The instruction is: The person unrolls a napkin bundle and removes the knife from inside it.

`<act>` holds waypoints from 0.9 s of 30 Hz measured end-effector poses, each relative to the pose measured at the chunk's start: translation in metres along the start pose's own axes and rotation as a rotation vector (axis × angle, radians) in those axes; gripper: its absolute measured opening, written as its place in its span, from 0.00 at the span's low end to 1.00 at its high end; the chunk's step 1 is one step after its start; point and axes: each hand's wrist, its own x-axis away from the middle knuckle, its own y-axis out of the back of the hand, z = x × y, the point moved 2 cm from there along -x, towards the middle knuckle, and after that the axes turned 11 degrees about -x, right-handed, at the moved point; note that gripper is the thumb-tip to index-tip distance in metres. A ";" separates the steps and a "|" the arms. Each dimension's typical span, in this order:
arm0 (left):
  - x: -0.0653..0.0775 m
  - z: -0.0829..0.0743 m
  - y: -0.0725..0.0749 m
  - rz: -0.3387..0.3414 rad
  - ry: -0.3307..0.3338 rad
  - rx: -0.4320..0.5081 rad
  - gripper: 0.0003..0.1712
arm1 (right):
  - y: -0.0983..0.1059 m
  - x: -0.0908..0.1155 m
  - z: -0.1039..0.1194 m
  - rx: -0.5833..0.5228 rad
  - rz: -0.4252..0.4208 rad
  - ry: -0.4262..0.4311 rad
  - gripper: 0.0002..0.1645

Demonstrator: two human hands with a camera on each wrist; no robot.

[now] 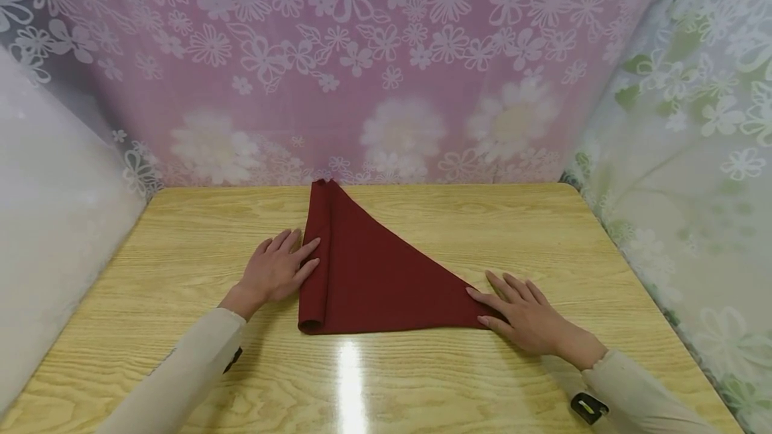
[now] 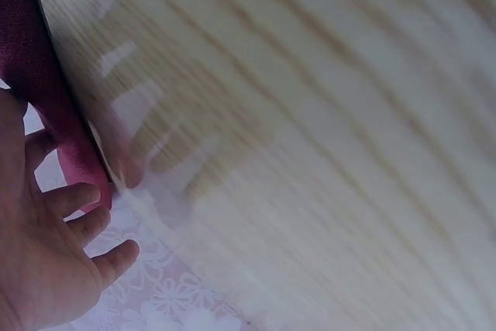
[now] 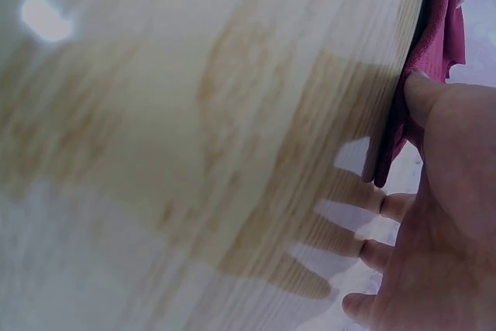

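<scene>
A dark red cloth [image 1: 392, 280] lies on the table in a triangular shape, its left side turned over into a loose roll [image 1: 313, 280]. My left hand [image 1: 274, 273] rests its thumb and index finger on that roll, with the other fingers spread just left of it. At the narrow right corner, my right hand [image 1: 527, 317] touches the cloth with thumb and index finger, the remaining fingers stretched out beyond its slanted edge. The left wrist view has the spread left hand [image 2: 46, 253] beside the red cloth [image 2: 81, 160]. In the right wrist view, the right thumb overlaps the cloth's edge [image 3: 434, 44].
The cloth lies on a light wood-grain table [image 1: 205, 220], and its far tip reaches the back edge. Behind hangs a pink flowered curtain [image 1: 301, 86]; pale flowered sheeting [image 1: 693, 186] covers the right side. A bright reflection shows on the tabletop near the front.
</scene>
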 end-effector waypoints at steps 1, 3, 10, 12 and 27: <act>0.000 -0.001 0.001 -0.009 -0.002 -0.001 0.31 | 0.000 0.000 0.000 0.003 0.004 -0.002 0.30; -0.001 -0.002 0.003 -0.026 -0.006 0.003 0.31 | 0.001 0.000 0.002 0.017 0.016 -0.018 0.30; -0.008 -0.012 0.013 -0.073 -0.035 -0.013 0.31 | 0.002 0.000 0.003 0.033 0.040 -0.037 0.30; -0.010 -0.016 0.015 -0.080 -0.047 -0.021 0.31 | 0.002 0.000 0.004 0.034 0.039 -0.036 0.30; -0.020 -0.033 0.015 -0.038 -0.074 -0.077 0.29 | -0.001 0.000 0.001 0.034 0.038 -0.044 0.30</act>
